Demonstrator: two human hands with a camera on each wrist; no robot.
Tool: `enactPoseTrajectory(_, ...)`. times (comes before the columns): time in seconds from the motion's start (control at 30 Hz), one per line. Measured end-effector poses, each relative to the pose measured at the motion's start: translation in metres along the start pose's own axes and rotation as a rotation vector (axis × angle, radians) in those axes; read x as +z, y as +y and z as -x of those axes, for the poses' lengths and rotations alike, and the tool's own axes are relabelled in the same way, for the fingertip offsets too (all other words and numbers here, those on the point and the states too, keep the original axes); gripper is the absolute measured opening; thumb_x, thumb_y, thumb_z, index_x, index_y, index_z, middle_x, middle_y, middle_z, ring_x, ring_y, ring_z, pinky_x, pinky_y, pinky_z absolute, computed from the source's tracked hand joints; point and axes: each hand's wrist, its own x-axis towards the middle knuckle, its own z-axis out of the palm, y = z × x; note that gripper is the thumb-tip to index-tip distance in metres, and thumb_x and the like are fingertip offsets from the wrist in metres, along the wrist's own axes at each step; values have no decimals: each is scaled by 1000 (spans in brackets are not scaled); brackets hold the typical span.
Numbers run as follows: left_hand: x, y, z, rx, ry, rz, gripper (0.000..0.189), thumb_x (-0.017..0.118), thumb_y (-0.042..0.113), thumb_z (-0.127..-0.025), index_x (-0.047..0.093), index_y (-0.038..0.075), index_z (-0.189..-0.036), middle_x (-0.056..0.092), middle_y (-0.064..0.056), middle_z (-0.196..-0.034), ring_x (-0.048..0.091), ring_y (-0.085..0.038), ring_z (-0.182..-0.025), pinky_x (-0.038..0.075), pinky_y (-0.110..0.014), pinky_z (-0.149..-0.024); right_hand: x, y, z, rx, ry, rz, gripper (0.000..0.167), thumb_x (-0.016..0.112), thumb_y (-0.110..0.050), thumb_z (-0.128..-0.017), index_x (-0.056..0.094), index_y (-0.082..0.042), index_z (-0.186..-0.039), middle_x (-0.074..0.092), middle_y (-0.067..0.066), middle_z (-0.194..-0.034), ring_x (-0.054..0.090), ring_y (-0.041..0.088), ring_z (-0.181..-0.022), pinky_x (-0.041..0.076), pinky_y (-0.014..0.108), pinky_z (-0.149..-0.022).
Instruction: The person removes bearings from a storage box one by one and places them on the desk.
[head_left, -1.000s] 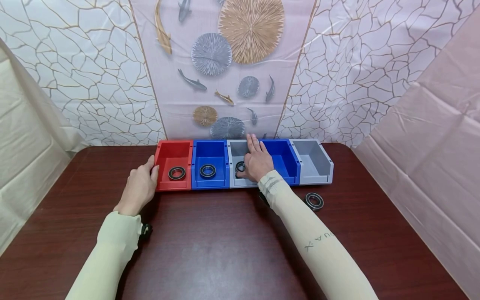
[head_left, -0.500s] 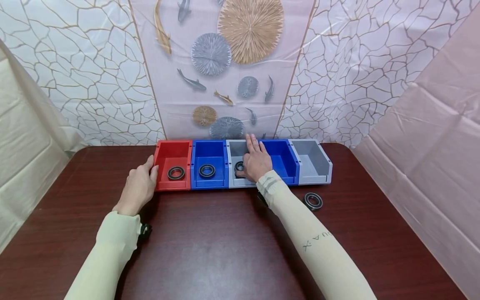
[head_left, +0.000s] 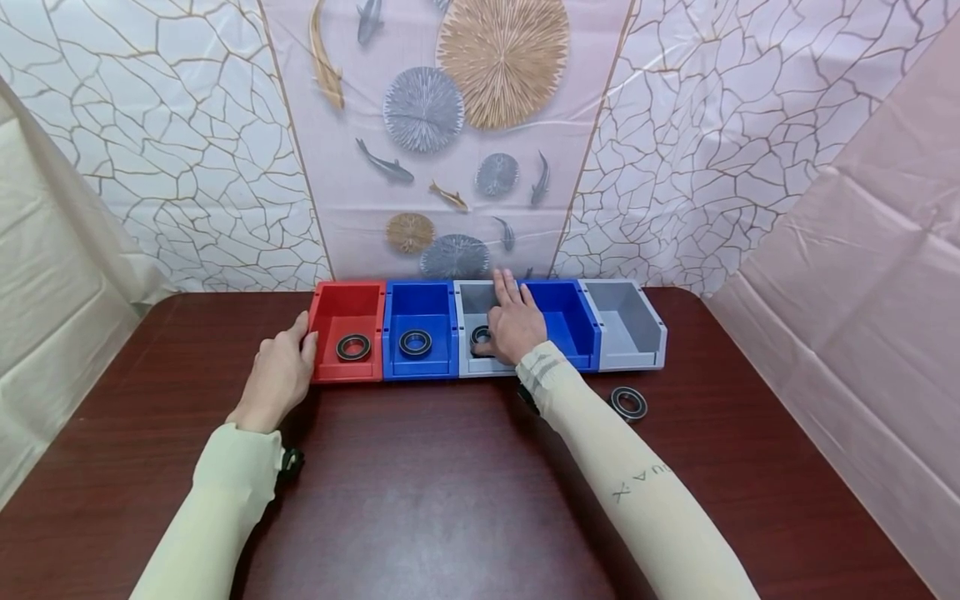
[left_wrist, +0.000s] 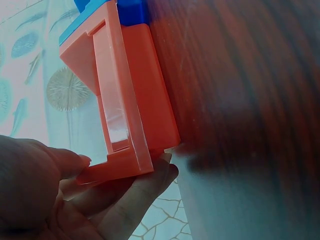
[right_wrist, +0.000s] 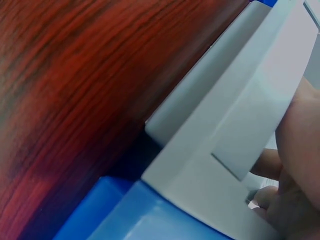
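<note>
Nothing has clearly moved since the earlier head frames: left hand [head_left: 276, 367] and right hand [head_left: 517, 329] are where they were, and the bins and rings match too. Taking the middle grey bin [head_left: 480, 292] as landmark, the left hand is well to its left, at the outer wall of the red bin [head_left: 347, 310]; the left wrist view shows thumb and fingers on either side of that wall, pinching it. A first bearing ring [head_left: 367, 347] lies inside the red bin. Between the red bin and the middle grey bin stands the left blue bin [head_left: 422, 302], with a second bearing ring [head_left: 427, 342] lying in it. The middle grey bin itself holds a third bearing ring [head_left: 474, 335], partly covered by the right hand. That hand's thumb is at the ring while other fingers stretch over the bin's right side; whether they are clamped on ring or wall, or merely touching, I cannot tell. Just right of the middle grey bin come the right blue bin [head_left: 561, 321] and then the end grey bin [head_left: 626, 333]. A fourth bearing ring [head_left: 616, 404] rests on the table [head_left: 405, 500], right of the middle grey bin and nearer the person. As I judge it, three rings are in bins, the third perhaps not yet let go, and the fourth is left outside
</note>
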Motion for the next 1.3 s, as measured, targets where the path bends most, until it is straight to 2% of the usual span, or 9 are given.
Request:
enactPoseTrajectory(0.4,-1,-2,2,13,4,2,62,42,26,-110,16,7,-163,41,-32,-155,52,-51,-131,49,-62,-102,-3,-1,0,-7,7,-81,51,76,-58,-85,67,-10,-69,5,14,-173,0,30,-161,11,44,-131)
enactPoseTrajectory(0.53,1,0,0,30,7,2,61,43,25,-110,19,7,-163,41,-31,-155,51,-51,-133,46,-62,-104,-3,4,2,7,10,-91,52,77,-58,-85,66,-9,-69,6,14,-173,1,30,-161,11,44,-131)
enactPoseTrajectory(0.87,2,1,0,17,9,6,61,41,26,-110,17,7,-163,40,-30,-156,51,-51,-134,46,-62,-104,-7,5,2,16,29,-193,51,80,-55,-82,63,-9,-67,12,17,-172,8,32,-161,14,43,-131)
enactPoseTrajectory(1.3,-1,-1,2,25,12,-1,61,41,26,-110,17,7,-163,41,-31,-155,53,-51,-131,46,-63,-104,-14,4,4,21,17,-232,53,80,-53,-83,64,-6,-65,7,16,-173,4,31,-161,12,39,-130)
